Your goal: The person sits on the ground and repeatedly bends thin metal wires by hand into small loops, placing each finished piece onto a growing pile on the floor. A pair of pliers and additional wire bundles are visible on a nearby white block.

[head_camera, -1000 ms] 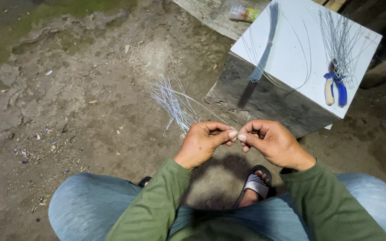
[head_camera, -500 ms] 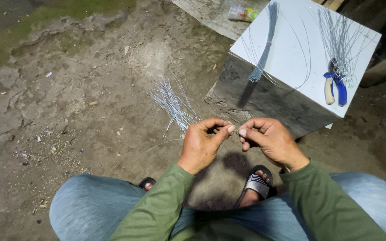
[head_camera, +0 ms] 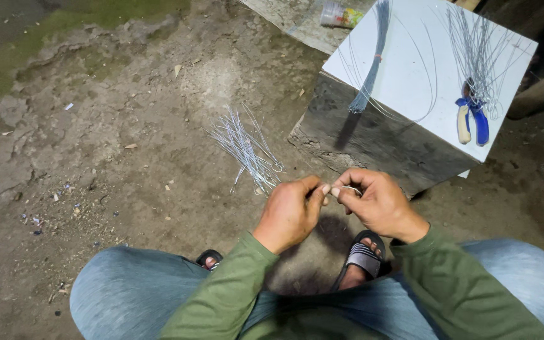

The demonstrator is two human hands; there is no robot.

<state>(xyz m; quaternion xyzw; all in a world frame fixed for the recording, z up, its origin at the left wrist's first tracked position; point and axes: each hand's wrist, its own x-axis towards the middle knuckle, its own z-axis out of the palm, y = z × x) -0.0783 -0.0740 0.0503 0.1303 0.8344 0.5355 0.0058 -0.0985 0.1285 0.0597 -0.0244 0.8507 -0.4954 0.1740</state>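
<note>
Pile of cut wires [head_camera: 247,148] on dirt ground [head_camera: 96,145], upper left of hands. Left hand [head_camera: 289,213] & right hand [head_camera: 378,203] meet fingertip to fingertip, both pinched narrow on a short thin wire piece [head_camera: 349,188] btwn them. Right: white-topped block [head_camera: 410,69] w/ wire bundle [head_camera: 371,63], blue pliers [head_camera: 472,118].

Thin pale wire [head_camera: 349,187], short, pinched between both hands' fingertips, above the ground

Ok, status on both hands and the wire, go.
Left hand and right hand together, fingertips pinching one thin wire. Wire pile on ground ahead, untouched. Pliers on white block. Nothing between the hands.
</note>
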